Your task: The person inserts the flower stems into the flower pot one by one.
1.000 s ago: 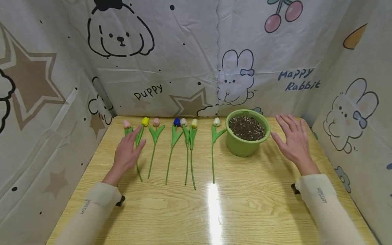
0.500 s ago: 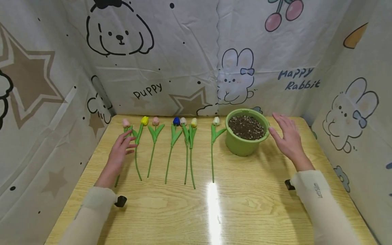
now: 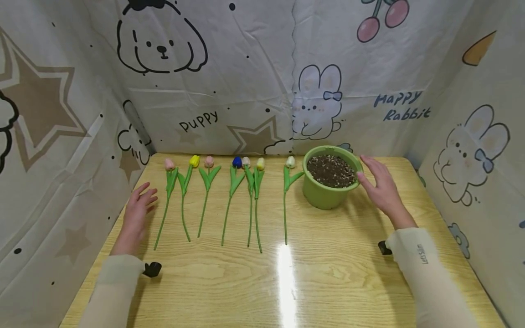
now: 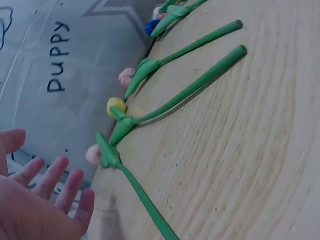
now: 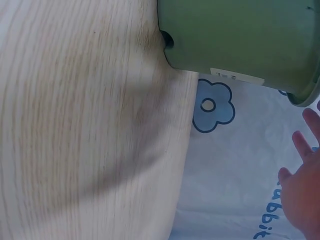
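Note:
My left hand (image 3: 134, 216) hovers at the table's left side with its fingers spread, holding nothing. Just right of it lies a pink tulip (image 3: 170, 177), also seen in the left wrist view as a pink tulip (image 4: 107, 152). A yellow tulip (image 3: 185, 180), another pink tulip (image 3: 208, 175), a blue tulip (image 3: 234, 182) and several pale ones continue the row, stems toward me. A white tulip (image 3: 286, 182) lies beside the green flowerpot (image 3: 324, 197), which is filled with dark soil (image 3: 331, 171). At the pot's right rim is my right hand (image 3: 382, 189), fingers extended.
The wooden table (image 3: 328, 282) has a bright light reflection at its middle. Printed cloth (image 3: 254, 54) with cartoon drawings walls in its back and both sides. A small black wrist device (image 3: 152, 269) shows at the left sleeve.
My left hand has drawn away leftward from over the pink and yellow tulips, uncovering them. My right hand has moved slightly left, closer to the flowerpot's rim. The tulips and pot stay put.

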### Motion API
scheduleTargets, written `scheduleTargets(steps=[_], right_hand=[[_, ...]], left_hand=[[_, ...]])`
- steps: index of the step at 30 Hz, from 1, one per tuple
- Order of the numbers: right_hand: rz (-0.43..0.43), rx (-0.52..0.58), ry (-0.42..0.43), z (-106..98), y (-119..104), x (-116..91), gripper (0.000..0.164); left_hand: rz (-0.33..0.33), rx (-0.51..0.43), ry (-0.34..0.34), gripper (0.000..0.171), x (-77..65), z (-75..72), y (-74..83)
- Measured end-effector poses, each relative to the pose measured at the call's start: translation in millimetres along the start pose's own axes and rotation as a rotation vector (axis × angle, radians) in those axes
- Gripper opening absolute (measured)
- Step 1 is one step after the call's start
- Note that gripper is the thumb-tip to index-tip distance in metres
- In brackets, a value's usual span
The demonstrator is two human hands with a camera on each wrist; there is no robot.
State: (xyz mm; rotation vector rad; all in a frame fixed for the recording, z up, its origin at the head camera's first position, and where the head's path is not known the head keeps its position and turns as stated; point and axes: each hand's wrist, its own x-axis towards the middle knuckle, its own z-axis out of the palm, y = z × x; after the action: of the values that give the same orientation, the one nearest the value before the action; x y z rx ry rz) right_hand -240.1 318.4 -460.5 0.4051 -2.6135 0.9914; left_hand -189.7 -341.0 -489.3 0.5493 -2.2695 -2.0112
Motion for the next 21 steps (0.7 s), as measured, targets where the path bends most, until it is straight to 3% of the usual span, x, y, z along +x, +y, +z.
scheduleTargets(steps=[7, 15, 21], right_hand=[[0.012, 0.019, -0.019, 3, 1, 1, 0.059], [0.037, 0.033, -0.039, 4, 4, 0, 0.059], [0.084, 0.047, -0.059, 4, 2, -1, 0.060]], left_hand=[[-0.075, -0.047, 0.040, 0.061, 1.8, -7.0, -7.6], [-0.125, -0.043, 0.021, 0.062, 4.6, -11.0, -13.2], [-0.130, -0.019, -0.046, 0.065, 8.3, -12.9, -15.9]])
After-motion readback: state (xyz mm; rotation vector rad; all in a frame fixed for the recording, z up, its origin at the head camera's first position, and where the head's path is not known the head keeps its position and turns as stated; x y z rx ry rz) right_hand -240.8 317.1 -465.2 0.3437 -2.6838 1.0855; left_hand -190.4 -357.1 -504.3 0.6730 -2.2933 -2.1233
